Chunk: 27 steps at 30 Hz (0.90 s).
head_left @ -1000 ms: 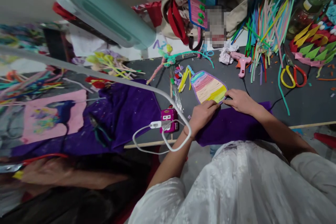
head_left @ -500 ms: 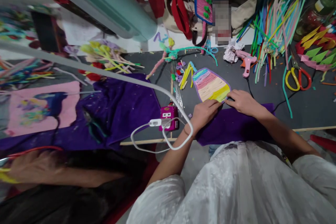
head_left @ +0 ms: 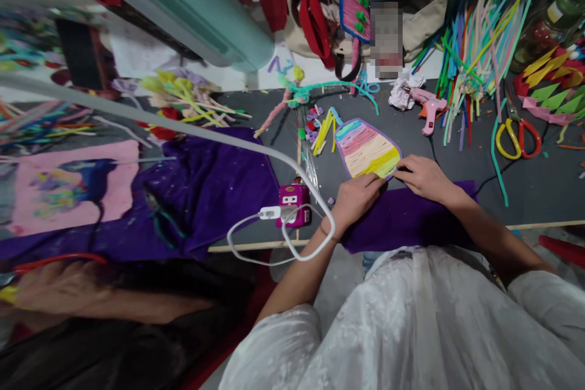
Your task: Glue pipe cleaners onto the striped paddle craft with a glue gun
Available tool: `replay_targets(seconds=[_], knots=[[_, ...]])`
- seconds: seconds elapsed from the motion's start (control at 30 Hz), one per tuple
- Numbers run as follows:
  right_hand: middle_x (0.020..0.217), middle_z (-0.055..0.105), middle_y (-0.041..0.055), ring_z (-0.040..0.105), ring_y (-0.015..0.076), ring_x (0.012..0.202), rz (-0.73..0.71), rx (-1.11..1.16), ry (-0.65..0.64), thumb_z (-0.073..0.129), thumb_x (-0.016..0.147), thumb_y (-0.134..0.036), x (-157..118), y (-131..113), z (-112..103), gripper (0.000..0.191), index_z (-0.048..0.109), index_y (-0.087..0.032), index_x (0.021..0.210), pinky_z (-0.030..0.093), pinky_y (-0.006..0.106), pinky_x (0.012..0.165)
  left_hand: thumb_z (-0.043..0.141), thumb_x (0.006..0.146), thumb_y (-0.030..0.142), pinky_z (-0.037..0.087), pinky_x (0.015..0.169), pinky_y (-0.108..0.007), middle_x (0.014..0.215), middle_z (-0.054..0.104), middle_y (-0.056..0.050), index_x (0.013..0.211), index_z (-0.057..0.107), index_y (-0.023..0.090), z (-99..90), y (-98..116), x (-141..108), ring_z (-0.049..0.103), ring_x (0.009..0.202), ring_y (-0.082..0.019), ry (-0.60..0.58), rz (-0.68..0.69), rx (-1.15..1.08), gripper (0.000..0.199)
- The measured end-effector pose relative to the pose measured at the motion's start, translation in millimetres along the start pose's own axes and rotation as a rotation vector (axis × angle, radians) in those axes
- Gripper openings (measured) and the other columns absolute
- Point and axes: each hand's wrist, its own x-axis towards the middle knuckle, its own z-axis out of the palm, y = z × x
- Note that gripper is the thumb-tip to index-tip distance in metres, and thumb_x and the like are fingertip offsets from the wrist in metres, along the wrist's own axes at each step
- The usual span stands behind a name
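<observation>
A striped pipe-cleaner panel (head_left: 369,145) lies on the dark table, with blue, pink, cream and yellow rows inside a purple pipe-cleaner border. My left hand (head_left: 360,196) is closed at its lower edge, fingertips pressed on the yellow rows. At the lower right corner, the fingers of my right hand (head_left: 423,177) pinch the border. Exactly what sits between those fingertips is hidden. Under both wrists is a purple cloth (head_left: 406,219). Beside the panel's left side are short yellow pipe cleaners (head_left: 324,132).
A pink glue gun (head_left: 429,111), scissors (head_left: 514,134) and a bundle of pipe cleaners (head_left: 475,55) are to the right. A white cable (head_left: 292,161) arcs over my left forearm near a magenta power socket (head_left: 287,191). Another person's hand (head_left: 59,286) holds red-and-yellow-handled scissors at lower left.
My right fingers have shifted very slightly at the panel's lower right corner. The other person's hand has moved a little at lower left. The panel stays in place.
</observation>
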Motion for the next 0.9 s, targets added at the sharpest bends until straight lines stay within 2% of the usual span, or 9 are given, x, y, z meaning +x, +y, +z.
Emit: replay_targets(seconds=[0.1,0.27,0.4,0.53,0.63,0.77,0.9], knots=[[0.110,0.070,0.0128,0.057,0.0239,0.101,0.080,0.066,0.011,0.044,0.109,-0.023,3,-2,-1,0.032,0.075,-0.019,0.114,0.044,0.036,0.085,0.050,0.104,0.019,0.054,0.077,-0.030,0.111,0.074,-0.008,0.125,0.070,0.022,1.0,2,0,0.070,0.096,-0.021,-0.001,-0.014,0.008,0.029],[0.106,0.067,0.0135,0.054,0.0250,0.101,0.128,0.130,-0.082,0.048,0.108,-0.026,17,-7,1,0.028,0.075,-0.019,0.105,0.042,0.036,0.081,0.053,0.102,0.017,0.053,0.075,-0.030,0.109,0.072,-0.008,0.122,0.071,0.024,3.7,2,1,0.068,0.097,-0.020,0.027,-0.048,-0.022,0.028],[0.106,0.066,0.0127,0.052,0.0245,0.100,0.148,0.118,-0.141,0.049,0.107,-0.025,24,-8,6,0.026,0.075,-0.018,0.105,0.040,0.035,0.078,0.055,0.099,0.014,0.053,0.077,-0.032,0.107,0.070,-0.008,0.119,0.070,0.023,5.1,2,3,0.066,0.100,-0.022,0.035,-0.058,-0.018,0.027],[0.106,0.066,0.0115,0.053,0.0236,0.102,0.164,0.101,-0.145,0.051,0.107,-0.025,26,-8,8,0.025,0.074,-0.018,0.104,0.039,0.033,0.080,0.053,0.099,0.015,0.053,0.078,-0.035,0.105,0.068,-0.010,0.114,0.068,0.021,6.1,7,7,0.063,0.096,-0.024,0.045,-0.063,-0.005,0.022],[0.107,0.066,0.0118,0.053,0.0234,0.103,0.178,0.109,-0.142,0.051,0.107,-0.024,26,-9,8,0.024,0.074,-0.017,0.104,0.040,0.033,0.080,0.053,0.102,0.021,0.050,0.075,-0.035,0.098,0.068,-0.010,0.107,0.067,0.019,9.2,11,10,0.061,0.091,-0.024,0.098,-0.070,0.012,0.015],[0.107,0.066,0.0119,0.053,0.0236,0.103,0.195,0.157,-0.132,0.052,0.106,-0.023,27,-10,7,0.023,0.074,-0.018,0.102,0.040,0.033,0.078,0.051,0.106,0.026,0.047,0.072,-0.033,0.090,0.066,-0.008,0.096,0.067,0.019,15.0,15,12,0.061,0.086,-0.022,0.173,-0.109,0.015,0.020],[0.104,0.066,0.0112,0.054,0.0234,0.102,0.229,0.216,-0.121,0.053,0.105,-0.021,27,-10,8,0.022,0.074,-0.018,0.101,0.041,0.033,0.081,0.051,0.107,0.027,0.050,0.077,-0.032,0.090,0.067,-0.007,0.097,0.068,0.019,16.6,13,11,0.063,0.088,-0.021,0.197,-0.148,-0.078,0.021]])
